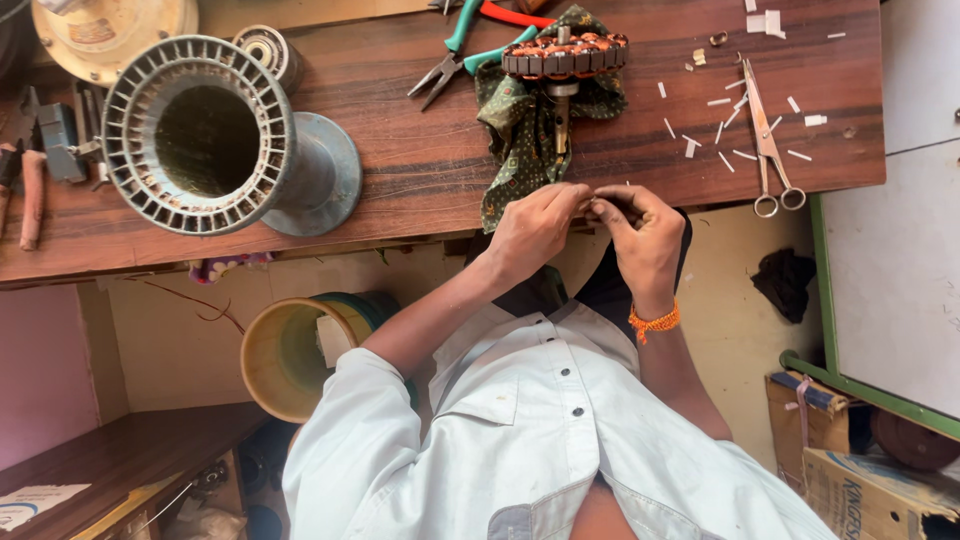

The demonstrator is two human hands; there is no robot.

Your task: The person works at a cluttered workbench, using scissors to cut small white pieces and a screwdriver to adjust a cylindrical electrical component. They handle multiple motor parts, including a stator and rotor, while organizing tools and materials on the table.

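We see both hands meeting at the near edge of the wooden bench (400, 170). Left hand (533, 228) and right hand (645, 240) pinch fingertips together around something tiny between them; too small for us to tell what it is. So each grip is closed on that small piece, just in front of the patterned green cloth (515, 130). An orange thread band (653, 322) sits on the right wrist.

On the cloth lies a copper-wound motor core (565, 55) with its shaft pointing toward the person. Green-handled pliers (455, 55) lie just left of it. Scissors (765, 140) lie to the right among scattered white paper strips (722, 120). A big grey slotted metal housing (205, 135) lies on its side at the left. A yellow bucket (290, 355) stands below the bench.
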